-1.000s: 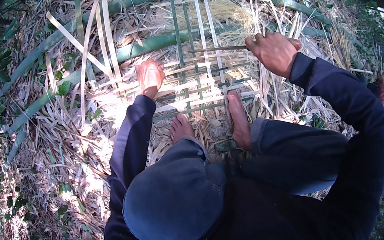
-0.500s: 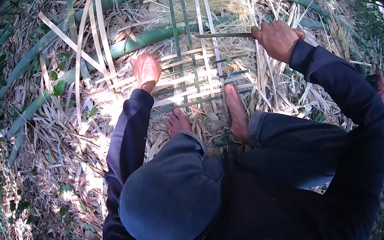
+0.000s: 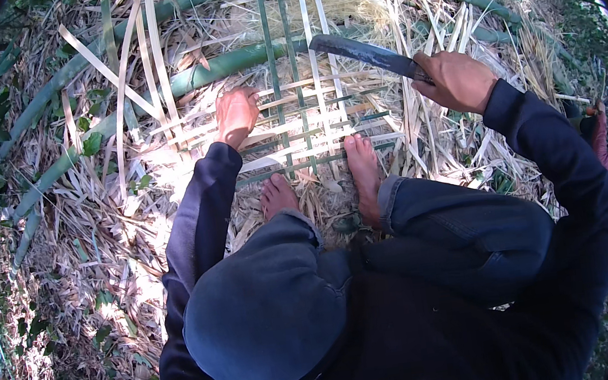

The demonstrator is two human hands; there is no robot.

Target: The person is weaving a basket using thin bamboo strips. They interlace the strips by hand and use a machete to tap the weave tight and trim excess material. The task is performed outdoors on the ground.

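Observation:
My right hand is closed round the handle of a machete. The long dark blade points left over the far part of an open lattice of split bamboo strips, with its flat side showing. Green and pale strips cross each other in the lattice on the ground. At its left side my left hand has its fingers curled on a pale bamboo strip that runs to the right; the fingertips are partly hidden. My bare feet rest at the lattice's near edge.
Two long green bamboo poles lie across the ground beyond the lattice. Loose pale strips lean over them at the left. Dry leaves and shavings cover the ground. Another person's arm shows at the far right.
The machete's blade has turned from edge-on to show its flat side. My right hand has shifted slightly right and nearer to me. My left hand stays at nearly the same place.

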